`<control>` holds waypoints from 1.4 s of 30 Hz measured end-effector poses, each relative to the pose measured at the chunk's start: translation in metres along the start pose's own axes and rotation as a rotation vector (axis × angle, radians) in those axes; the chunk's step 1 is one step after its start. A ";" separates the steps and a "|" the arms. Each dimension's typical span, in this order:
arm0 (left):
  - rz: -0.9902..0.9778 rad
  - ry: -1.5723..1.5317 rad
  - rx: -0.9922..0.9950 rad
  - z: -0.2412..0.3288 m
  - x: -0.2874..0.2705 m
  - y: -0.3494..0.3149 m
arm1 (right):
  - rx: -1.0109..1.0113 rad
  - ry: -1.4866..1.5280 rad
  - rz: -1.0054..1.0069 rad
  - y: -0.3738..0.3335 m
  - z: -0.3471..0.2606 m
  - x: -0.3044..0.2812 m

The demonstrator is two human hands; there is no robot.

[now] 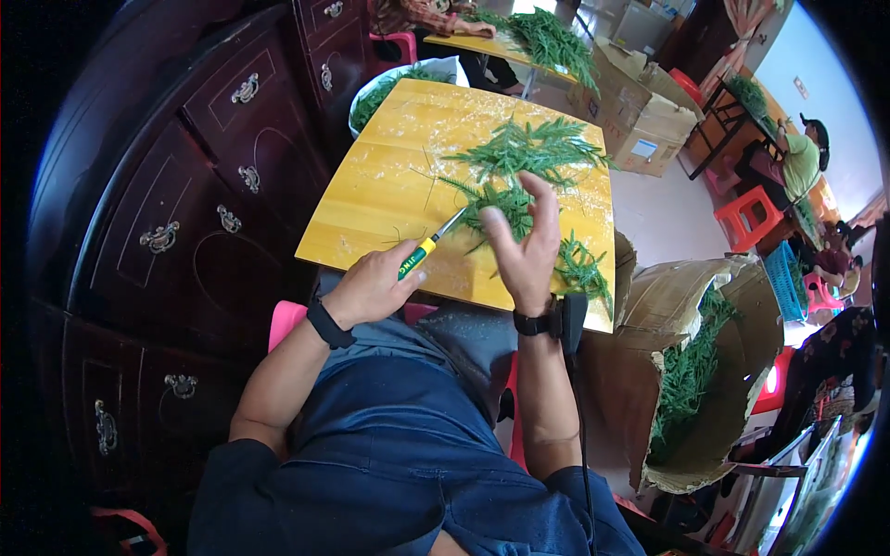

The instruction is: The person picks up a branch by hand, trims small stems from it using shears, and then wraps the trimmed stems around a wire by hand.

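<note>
Sprigs (530,148) litter the table (371,190) beside drawers (227,111); left fingers (399,252) grip a tool (422,255), right fingers (545,208) spread.

The bare left hand (366,289) is curled in a grip, its bare forearm (287,372) slanting inward. The bare right hand (530,264) is raised, thumb and fingers parted, its bare forearm (547,398) nearly straight.

A dark, glossy wooden cabinet (199,171) with ornate metal handles (159,238) lined the left side. At right, a red plastic stool (753,215) stood near a blue plastic basket (784,284).
</note>
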State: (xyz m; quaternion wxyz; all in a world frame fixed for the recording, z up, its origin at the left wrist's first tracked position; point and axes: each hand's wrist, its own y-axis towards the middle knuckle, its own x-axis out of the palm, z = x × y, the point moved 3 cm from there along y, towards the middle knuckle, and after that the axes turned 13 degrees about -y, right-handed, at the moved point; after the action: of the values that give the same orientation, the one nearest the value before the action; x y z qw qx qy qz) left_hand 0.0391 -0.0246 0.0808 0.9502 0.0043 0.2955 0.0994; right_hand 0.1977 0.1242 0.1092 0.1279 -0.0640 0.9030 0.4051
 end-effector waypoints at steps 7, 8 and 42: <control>-0.104 -0.316 -0.222 0.004 0.001 0.004 | -0.316 -0.495 -0.196 -0.013 0.004 0.007; -0.099 -0.315 -0.225 0.002 0.000 0.003 | -0.307 -0.460 -0.195 -0.012 0.005 0.009; 0.010 0.119 0.011 -0.025 0.011 0.005 | 0.320 0.424 -0.414 -0.062 0.045 0.069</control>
State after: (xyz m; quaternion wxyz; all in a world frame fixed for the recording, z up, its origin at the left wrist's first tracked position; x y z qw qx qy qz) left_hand 0.0329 -0.0186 0.0538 0.9304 0.0051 0.3518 0.1027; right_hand 0.1530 0.1157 0.0169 0.0254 -0.3081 0.9295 0.2013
